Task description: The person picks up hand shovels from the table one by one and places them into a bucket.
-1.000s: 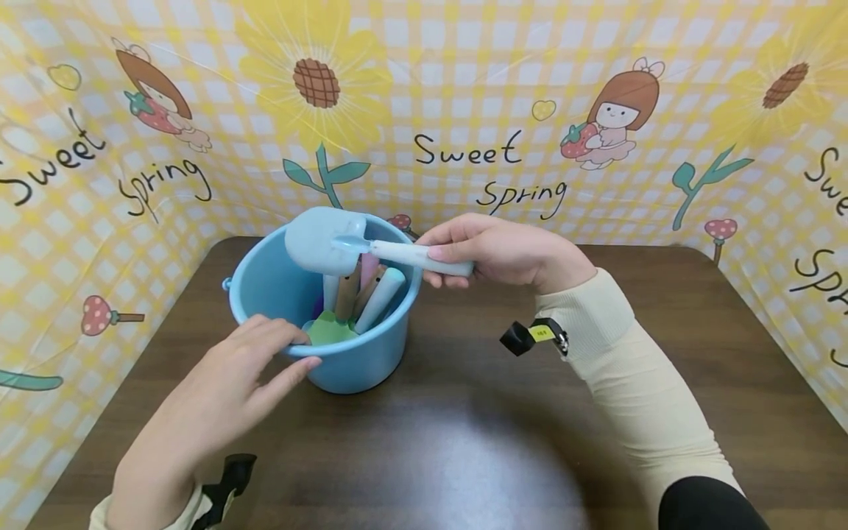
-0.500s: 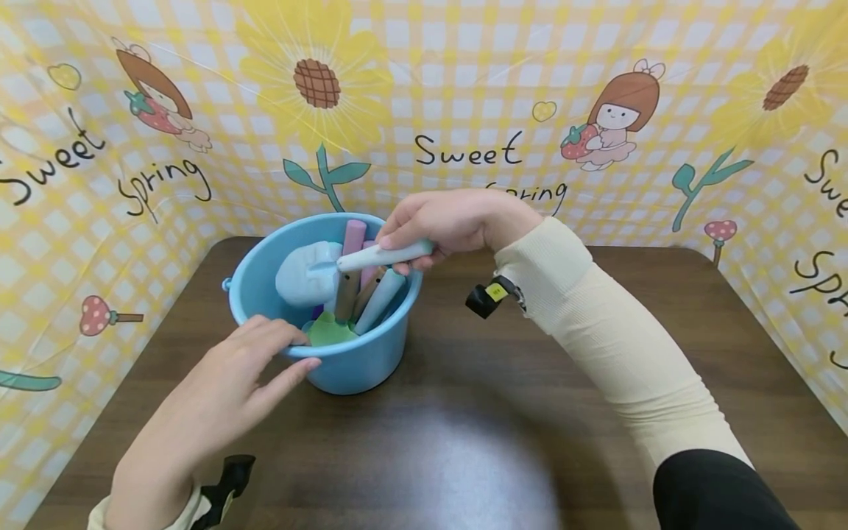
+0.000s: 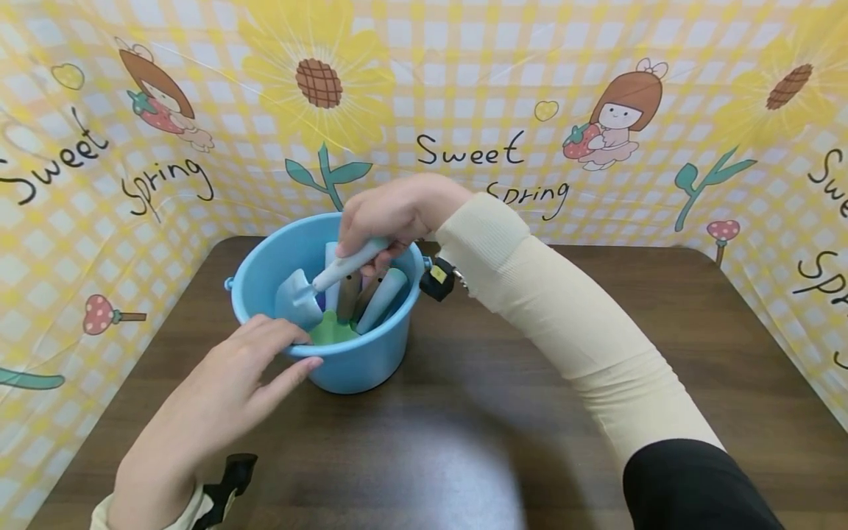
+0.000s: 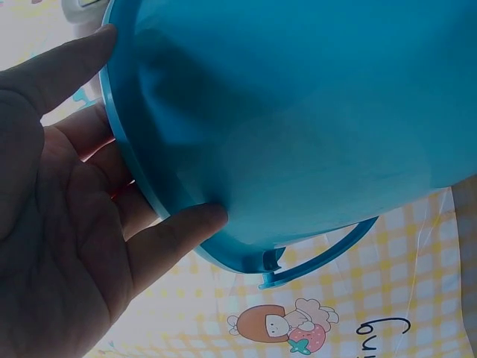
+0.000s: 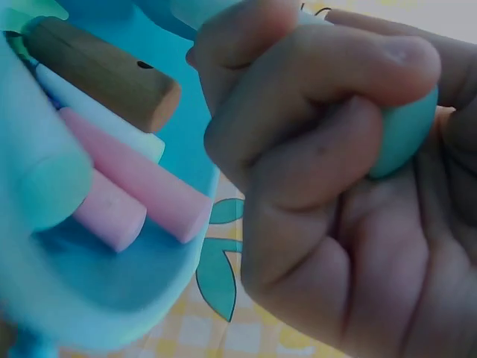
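Observation:
A light blue bucket (image 3: 361, 372) stands upright on the table. My left hand (image 3: 218, 390) grips its near rim, with thumb and fingers on either side of the wall, as the left wrist view also shows. My right hand (image 3: 391, 213) holds a light blue toy shovel by its handle (image 3: 351, 265), over the bucket's far right side. The shovel's blade (image 3: 298, 298) points down inside the bucket. In the right wrist view my curled fingers (image 5: 320, 149) wrap the handle's end. Also in the bucket are a green piece (image 3: 329, 331), brown handles (image 5: 104, 71), pink handles (image 5: 134, 164) and pale blue handles (image 3: 380, 298).
The dark wooden table (image 3: 464, 412) reaches towards me and to the right. Checked yellow cloth (image 3: 464, 88) with printed flowers and figures surrounds it at the back and sides. The bucket's handle (image 4: 328, 257) hangs at its side in the left wrist view.
My right hand has moved left over the bucket, and the shovel has gone from level above the rim to blade down inside. The left hand has stayed on the rim.

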Tool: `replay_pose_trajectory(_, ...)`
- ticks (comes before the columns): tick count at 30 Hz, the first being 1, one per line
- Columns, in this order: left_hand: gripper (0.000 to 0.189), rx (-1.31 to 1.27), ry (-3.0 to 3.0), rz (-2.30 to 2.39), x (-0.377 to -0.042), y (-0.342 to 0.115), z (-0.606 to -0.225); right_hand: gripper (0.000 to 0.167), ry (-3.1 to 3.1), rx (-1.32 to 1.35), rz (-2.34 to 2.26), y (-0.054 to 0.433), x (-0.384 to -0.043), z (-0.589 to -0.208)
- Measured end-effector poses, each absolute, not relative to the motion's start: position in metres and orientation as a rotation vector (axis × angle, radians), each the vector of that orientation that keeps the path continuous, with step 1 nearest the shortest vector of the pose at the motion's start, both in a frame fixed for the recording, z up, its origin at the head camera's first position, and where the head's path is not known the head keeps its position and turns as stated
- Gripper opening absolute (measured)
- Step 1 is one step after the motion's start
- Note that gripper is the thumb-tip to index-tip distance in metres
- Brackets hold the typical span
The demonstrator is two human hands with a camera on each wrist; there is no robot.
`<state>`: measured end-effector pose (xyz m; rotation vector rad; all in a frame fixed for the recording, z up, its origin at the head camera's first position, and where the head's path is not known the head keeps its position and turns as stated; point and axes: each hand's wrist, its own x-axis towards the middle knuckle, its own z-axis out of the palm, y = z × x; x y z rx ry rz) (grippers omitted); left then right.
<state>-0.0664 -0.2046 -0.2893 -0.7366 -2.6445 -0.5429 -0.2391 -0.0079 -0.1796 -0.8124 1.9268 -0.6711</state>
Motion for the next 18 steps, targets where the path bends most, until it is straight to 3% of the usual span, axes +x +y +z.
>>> replay_pose_trajectory(11,0.009,-0.718,-2.686,-0.561,-0.068,-0.204,-0.288,0.024,2.007,-0.675,-0.635,-0.045,-0.245,-0.187)
replay_pose_trajectory(18,0.009,-0.727,-2.676,-0.558,-0.068,-0.206,-0.289,0.035,2.208,-0.749,-0.655,-0.056,-0.245,-0.194)
